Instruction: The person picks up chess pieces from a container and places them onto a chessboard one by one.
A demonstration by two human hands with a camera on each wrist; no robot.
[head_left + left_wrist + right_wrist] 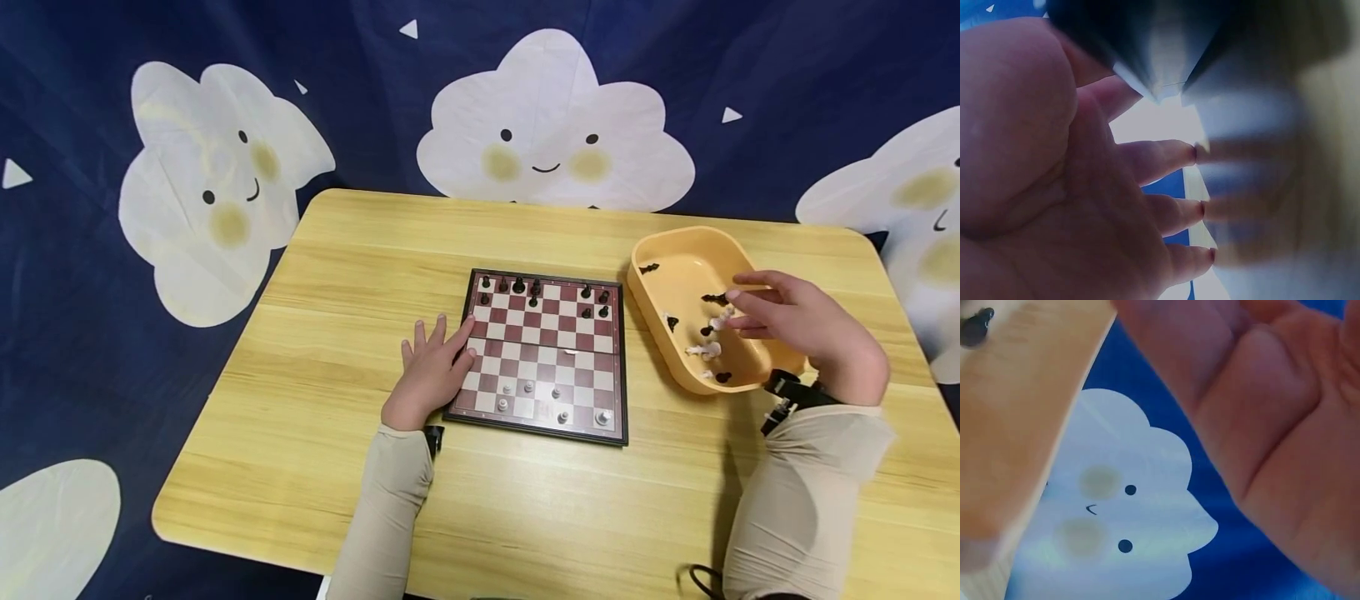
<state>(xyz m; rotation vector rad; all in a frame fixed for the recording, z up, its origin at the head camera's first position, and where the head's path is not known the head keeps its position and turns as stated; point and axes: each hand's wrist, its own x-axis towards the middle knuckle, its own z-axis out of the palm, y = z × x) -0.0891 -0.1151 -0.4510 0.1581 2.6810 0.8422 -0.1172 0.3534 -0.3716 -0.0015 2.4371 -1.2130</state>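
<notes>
Risk first: our right hand [795, 325] reaches into the yellow tray [678, 367], right of the chessboard [543, 354], fingers extended among loose chess pieces [708, 346]; whether it pinches one we cannot tell. A small piece could slip from the fingertips, or the wrist could nudge the tray's near rim. Left hand [431, 371] lies flat, fingers spread, on the board's left edge, holding nothing. Counts: board holds roughly nine black pieces [534, 293] far side, six white pieces [555, 400] near side; tray about seven.
</notes>
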